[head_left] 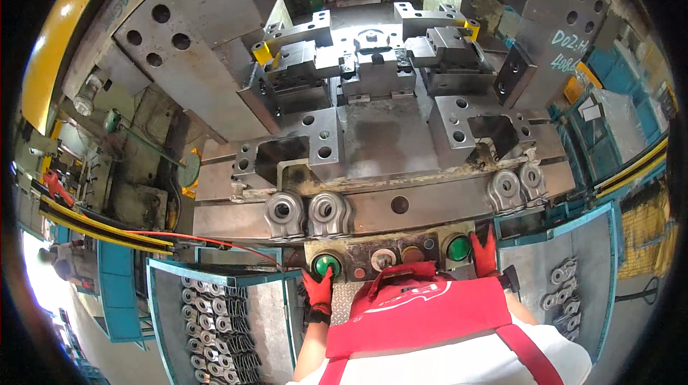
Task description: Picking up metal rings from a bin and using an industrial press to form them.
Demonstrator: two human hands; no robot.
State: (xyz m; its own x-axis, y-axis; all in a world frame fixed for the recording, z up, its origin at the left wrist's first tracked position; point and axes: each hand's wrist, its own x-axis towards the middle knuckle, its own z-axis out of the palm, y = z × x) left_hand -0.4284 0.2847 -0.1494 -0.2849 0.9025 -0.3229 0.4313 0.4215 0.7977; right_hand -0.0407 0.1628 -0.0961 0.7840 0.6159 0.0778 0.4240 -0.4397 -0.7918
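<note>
We rest our left hand point(317, 290), in a red glove, at the left end of the control panel point(349, 252), its fingers reaching onto the left green button point(327, 263); we cannot tell whether they press it down. This hand is unclenched and grasps nothing. Our right hand point(485, 254), gloved alike, lies at the right end of the control panel, just beside the right green button point(459, 247). Its fingers are parted and nothing is held; whether it touches the button's edge we cannot tell. Between the two green buttons, the control panel carries a few smaller round controls.

Just beyond the control panel runs a flat metal ledge point(444, 211). On it stand two ringed metal parts point(330, 214) above the panel's left end, side by side, and two more ringed parts point(506, 190) beyond its right end. Farther beyond the control panel we see the heavy steel die point(387, 138) with its drilled blocks.

To the left of the control panel is a blue-rimmed bin point(276, 317) with rows of similar metal parts point(208, 328); to its right, another bin point(527, 295) holds a smaller group of parts point(564, 295).
</note>
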